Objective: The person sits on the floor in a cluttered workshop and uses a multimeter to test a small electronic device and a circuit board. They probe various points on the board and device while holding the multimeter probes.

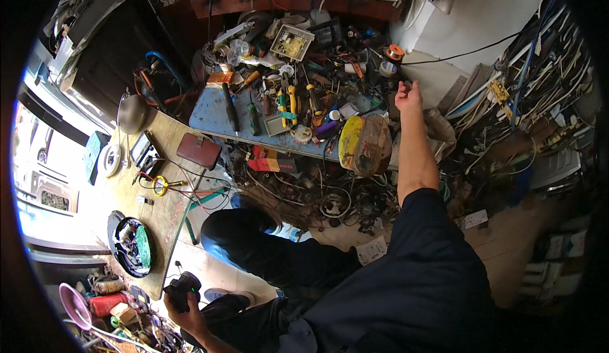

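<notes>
My left hand (188, 315), low at the left, is closed round a black round-bodied device (184, 287). A small green spot shows on the device, and its exact kind is unclear. My right arm stretches out over the far right end of the blue workbench. There my right hand (409, 96) has its fingers apart and slightly bent, with nothing visible in them. Just beyond it are an orange spool of wire (394, 52) and a small round container (387, 69). A worn yellow-and-brown block (366, 143) sits left of my forearm.
Screwdrivers, yellow-handled pliers (292, 101) and a tray with a circuit board (292, 41) crowd the blue bench (212, 109). On the wooden table (162, 140) lie a brown case (198, 150), a multimeter (146, 150) and an opened round housing (131, 246). Cable bundles (539, 86) hang at right.
</notes>
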A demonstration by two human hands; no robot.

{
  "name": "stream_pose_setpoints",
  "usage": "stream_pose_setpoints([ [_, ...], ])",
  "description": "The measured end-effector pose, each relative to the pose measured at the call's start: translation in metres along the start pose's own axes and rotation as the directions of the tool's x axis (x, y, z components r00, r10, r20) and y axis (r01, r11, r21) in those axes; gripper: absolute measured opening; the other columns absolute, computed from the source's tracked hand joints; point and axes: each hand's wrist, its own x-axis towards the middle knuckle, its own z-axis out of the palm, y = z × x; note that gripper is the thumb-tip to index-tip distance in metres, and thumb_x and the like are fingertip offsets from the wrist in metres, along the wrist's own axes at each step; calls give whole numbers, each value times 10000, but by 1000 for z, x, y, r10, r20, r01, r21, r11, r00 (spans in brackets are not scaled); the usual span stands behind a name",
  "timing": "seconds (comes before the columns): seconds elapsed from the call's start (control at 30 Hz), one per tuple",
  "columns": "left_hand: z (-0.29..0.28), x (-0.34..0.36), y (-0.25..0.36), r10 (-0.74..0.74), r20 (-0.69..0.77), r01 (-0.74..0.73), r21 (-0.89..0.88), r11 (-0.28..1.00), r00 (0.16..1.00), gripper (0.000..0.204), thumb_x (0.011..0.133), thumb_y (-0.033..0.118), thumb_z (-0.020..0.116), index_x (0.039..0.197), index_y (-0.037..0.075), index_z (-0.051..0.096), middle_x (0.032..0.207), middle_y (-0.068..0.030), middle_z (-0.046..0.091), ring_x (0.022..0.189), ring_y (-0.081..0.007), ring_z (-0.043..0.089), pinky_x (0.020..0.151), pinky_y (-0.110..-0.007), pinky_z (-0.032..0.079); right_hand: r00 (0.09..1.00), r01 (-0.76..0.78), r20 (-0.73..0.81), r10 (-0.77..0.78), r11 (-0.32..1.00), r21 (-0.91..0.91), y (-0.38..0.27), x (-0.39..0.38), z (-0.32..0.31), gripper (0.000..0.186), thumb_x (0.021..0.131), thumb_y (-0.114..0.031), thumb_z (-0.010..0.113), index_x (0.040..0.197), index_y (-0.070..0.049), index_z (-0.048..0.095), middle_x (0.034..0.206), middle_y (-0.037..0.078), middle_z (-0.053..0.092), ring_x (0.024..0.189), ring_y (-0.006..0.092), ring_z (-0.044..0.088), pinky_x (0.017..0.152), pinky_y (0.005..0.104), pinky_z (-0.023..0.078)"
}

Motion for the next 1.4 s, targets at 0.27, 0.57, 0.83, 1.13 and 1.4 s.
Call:
stream_pose_setpoints([
  [0.27,-2,-1,-12,-27,67,34,-104,994,997,600,846,99,785,1369,-40,527,1226,-175,669,1087,-272,650,985,-387,511,996,84,-22,-89,984,-155,-1,-14,3,467,1009,-533,588,824,-103,586,772,30,678,512,89,520,392,223,340],
  [0.57,-3,-5,-6,-13,57,13,3,1000,998,603,863,74,775,1390,-54,511,1242,-186,655,1108,-282,648,990,-390,517,679,706,495,-542,297,-643,13,-87,55,313,1034,-370,605,1024,-64,670,856,50,704,671,153,620,564,313,463],
  [0.83,6,-2,-8,-69,155,77,-42,996,985,602,888,-14,718,1433,-43,463,1313,-186,618,1192,-287,610,1050,-403,481,668,561,738,-92,-590,-581,2,-30,177,605,1076,-510,374,1206,5,663,1188,209,695,1123,413,637,994,493,478],
  [1.13,23,-11,4,-68,62,65,51,997,996,606,847,84,789,1394,34,533,1176,-179,677,1050,-308,650,937,-412,536,856,324,499,-139,-607,-726,19,37,214,961,991,-755,223,1351,65,572,1462,279,504,1384,424,457,1171,468,324],
  [1.4,11,-14,12,-92,-1,92,70,993,996,551,805,102,836,1284,-24,593,1164,-145,682,1021,-243,653,921,-359,528,507,451,862,18,-858,-247,40,7,210,586,1045,-512,482,1356,-31,608,1252,245,672,1182,412,634,986,511,503],
])
